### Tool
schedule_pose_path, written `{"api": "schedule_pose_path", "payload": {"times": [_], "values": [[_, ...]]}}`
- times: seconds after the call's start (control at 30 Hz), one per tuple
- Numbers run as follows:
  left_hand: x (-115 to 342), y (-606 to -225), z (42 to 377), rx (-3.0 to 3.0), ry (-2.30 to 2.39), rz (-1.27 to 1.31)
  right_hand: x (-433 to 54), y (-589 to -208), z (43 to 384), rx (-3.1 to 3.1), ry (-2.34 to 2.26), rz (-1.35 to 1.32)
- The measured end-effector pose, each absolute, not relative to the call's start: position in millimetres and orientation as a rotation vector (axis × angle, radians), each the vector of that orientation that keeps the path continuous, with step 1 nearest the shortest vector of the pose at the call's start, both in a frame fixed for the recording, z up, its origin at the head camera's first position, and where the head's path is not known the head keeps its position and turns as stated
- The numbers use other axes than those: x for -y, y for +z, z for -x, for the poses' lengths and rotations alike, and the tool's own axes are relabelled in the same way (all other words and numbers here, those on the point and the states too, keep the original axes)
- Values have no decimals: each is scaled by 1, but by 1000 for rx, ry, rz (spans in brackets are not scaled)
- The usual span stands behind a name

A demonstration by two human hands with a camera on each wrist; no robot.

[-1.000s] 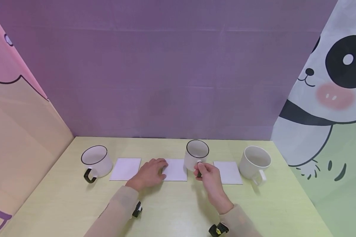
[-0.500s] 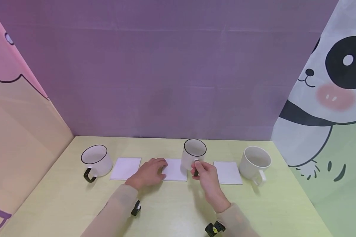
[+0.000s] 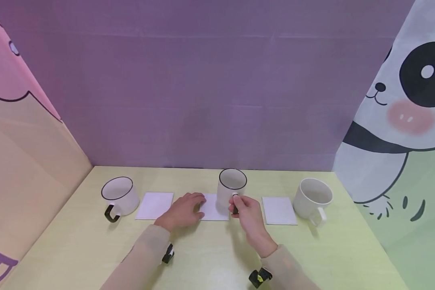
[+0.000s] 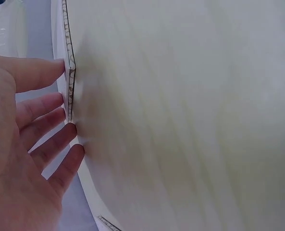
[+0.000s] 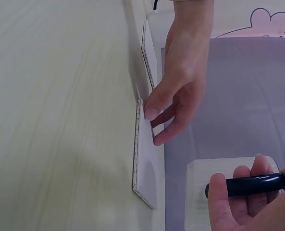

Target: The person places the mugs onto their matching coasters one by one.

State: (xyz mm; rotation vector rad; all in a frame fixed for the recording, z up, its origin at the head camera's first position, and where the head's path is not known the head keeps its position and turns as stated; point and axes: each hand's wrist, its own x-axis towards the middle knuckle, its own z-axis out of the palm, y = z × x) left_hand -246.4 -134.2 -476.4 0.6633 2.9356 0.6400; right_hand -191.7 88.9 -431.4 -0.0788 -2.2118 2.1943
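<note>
My right hand (image 3: pixel 253 221) pinches the black handle (image 5: pixel 248 185) of a white mug (image 3: pixel 225 194) with a black rim. The mug is upright and raised over the right part of the middle white square board (image 3: pixel 211 211); a gap shows beneath it in the right wrist view. My left hand (image 3: pixel 183 211) rests at that board's left edge, thumb and fingertips touching it, fingers fairly straight. In the left wrist view the fingers (image 4: pixel 55 144) lie along the board's layered edge (image 4: pixel 71 91).
Another white mug (image 3: pixel 125 201) with black rim and handle stands left of the left square board (image 3: pixel 154 206). An all-white mug (image 3: pixel 311 201) stands beside the right square board (image 3: pixel 280 211). Behind the pale table (image 3: pixel 210 257) rises a purple backdrop (image 3: pixel 203 100).
My right hand has carried the mug leftward, from the gap between boards to over the middle board. The left hand has stayed in place on the board.
</note>
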Motion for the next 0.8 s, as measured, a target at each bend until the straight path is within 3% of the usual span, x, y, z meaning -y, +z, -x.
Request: {"api": "schedule_pose_path", "payload": {"times": [0.8], "values": [[133,-476,249,-2919,656,-609,-77,-431,191,2231,2195,57]]}}
